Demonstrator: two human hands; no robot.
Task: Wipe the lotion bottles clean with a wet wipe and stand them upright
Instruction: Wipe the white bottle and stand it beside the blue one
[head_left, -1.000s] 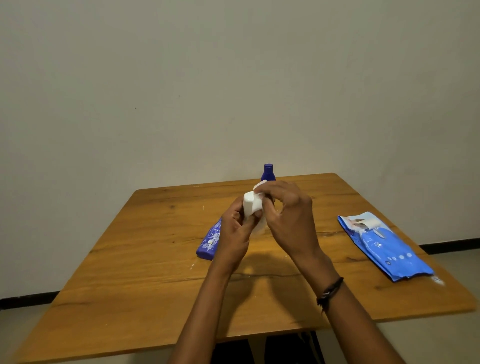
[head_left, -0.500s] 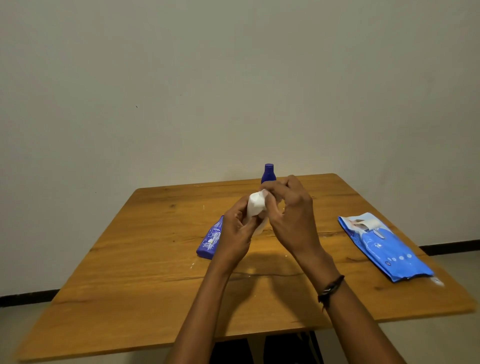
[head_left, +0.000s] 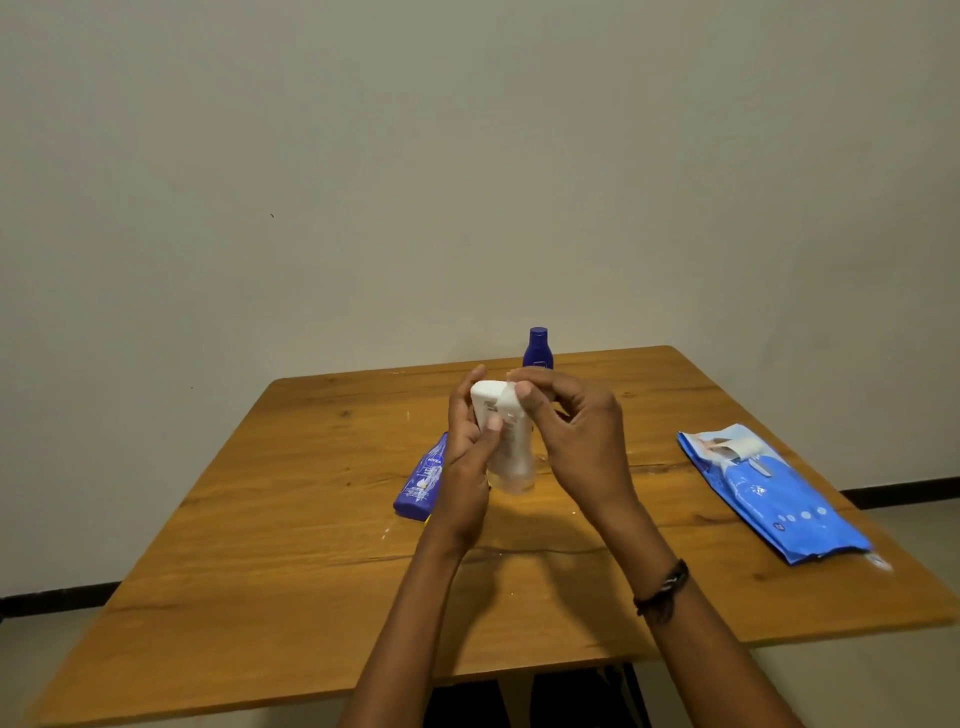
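Your left hand (head_left: 467, 457) grips the white bottle (head_left: 501, 436) above the surface (head_left: 311, 571) while your right hand (head_left: 571, 431) pinches the wipe (head_left: 506, 402) on it; finish wiping, then stand it near the upright blue bottle (head_left: 537, 348)

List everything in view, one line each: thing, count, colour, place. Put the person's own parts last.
White lotion bottle: 1, white, held above the table's middle in the left hand.
Wet wipe: 1, white and thin, draped over the white bottle, pinched at its top by the right hand.
Standing blue bottle: 1, dark blue, upright near the far edge, partly behind the hands.
Lying blue Nivea bottle: 1, blue, on its side left of the hands.
Wet wipe pack: 1, blue and white, flat on the right side, flap lifted.
Table: 1, brown wood, against a pale wall.
Wristband: 1, black, right wrist.
Left hand: 1, gripping the white bottle.
Right hand: 1, pinching the wipe.
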